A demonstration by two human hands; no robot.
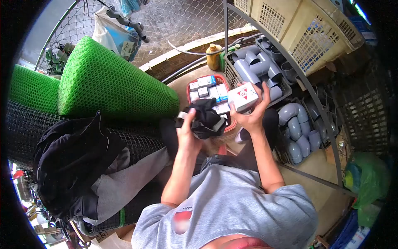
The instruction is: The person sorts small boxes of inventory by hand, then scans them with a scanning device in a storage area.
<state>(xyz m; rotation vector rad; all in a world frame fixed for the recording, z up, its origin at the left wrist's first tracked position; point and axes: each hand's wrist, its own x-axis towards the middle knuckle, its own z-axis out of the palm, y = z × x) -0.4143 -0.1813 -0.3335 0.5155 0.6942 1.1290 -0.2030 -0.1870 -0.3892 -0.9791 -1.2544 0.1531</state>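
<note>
My right hand [253, 118] grips a small white box [243, 98] with a red triangle logo, holding it up beside a red basket. In my left hand [188, 135] is a bunched black cloth [204, 118], with the thumb pressed on it. The red basket [227, 85] stands just beyond both hands and holds several small white and blue boxes [202, 91]. The cloth and the held box cover part of its near side.
Green mesh rolls [112, 83] and a dark jacket [66, 153] lie at the left. A crate of grey pipe fittings [251, 68] stands behind, with more grey fittings [295, 128] at the right. A metal frame [317, 108] and cream crates [306, 33] rise at the right.
</note>
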